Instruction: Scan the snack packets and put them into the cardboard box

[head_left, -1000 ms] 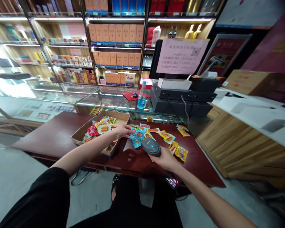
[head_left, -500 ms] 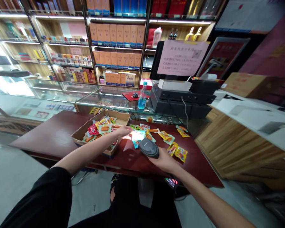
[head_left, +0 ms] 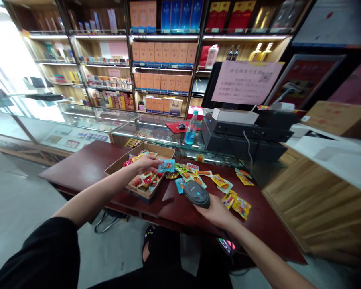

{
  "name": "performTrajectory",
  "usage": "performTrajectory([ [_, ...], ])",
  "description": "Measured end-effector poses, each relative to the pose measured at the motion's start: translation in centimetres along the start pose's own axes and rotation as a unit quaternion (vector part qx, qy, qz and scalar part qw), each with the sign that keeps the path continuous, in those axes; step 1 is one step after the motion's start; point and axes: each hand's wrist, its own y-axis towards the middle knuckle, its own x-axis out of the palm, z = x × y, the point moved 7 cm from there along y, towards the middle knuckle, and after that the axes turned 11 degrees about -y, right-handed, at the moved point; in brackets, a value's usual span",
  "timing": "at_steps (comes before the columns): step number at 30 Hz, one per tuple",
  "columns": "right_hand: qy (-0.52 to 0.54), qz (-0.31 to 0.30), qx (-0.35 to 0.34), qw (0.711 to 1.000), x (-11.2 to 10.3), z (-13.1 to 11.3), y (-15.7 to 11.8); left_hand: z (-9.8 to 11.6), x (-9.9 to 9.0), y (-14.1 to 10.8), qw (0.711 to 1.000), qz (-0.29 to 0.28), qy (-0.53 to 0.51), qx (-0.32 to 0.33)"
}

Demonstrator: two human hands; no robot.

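Here, a blue packet (head_left: 166,165) hangs over the right rim of the cardboard box (head_left: 166,152), pinched at its left edge by the left hand (head_left: 148,163), apparently to leave its face uncovered. Nearer and right, the right hand (head_left: 218,212) grips a dark scanner (head_left: 197,194), likely low for a short reach. Yellow packets (head_left: 242,206) lie farther right on the bench (head_left: 87,160). The left forearm hides some box contents; the scanner covers the right fingertips; packet print is illegible.
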Motion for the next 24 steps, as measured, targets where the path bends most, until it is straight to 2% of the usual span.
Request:
performTrajectory([
  [3,-0.004,-0.011,-0.002,1.000,0.1,-0.3,0.4,3.7,-4.8,-1.9,0.996,0.068,-0.022,0.058],
  [6,-0.006,-0.013,0.000,1.000,0.3,-0.3,0.6,6.7,-8.3,-4.0,0.988,0.093,-0.052,0.111],
  [9,-0.005,-0.013,0.005,1.000,0.4,0.2,0.4,7.5,-10.1,-5.2,0.986,0.108,-0.065,0.113],
  [11,0.004,-0.010,0.004,1.000,0.5,0.6,0.1,7.0,-10.1,-5.3,0.985,0.126,-0.062,0.102],
  [13,0.013,-0.003,0.006,1.000,0.3,1.2,-0.3,6.2,-9.0,-4.8,0.986,0.127,-0.054,0.090],
  [16,0.024,0.018,0.018,0.999,-0.3,2.3,-1.1,4.6,-5.5,-3.2,0.993,0.093,-0.030,0.062],
  [20,0.025,0.050,0.036,0.998,-1.7,4.0,-2.7,1.6,1.0,-0.1,1.000,0.012,0.008,0.016],
  [24,0.004,0.088,0.080,0.993,-3.8,5.9,-4.9,-2.5,8.0,2.9,0.996,-0.067,0.042,-0.029],
])
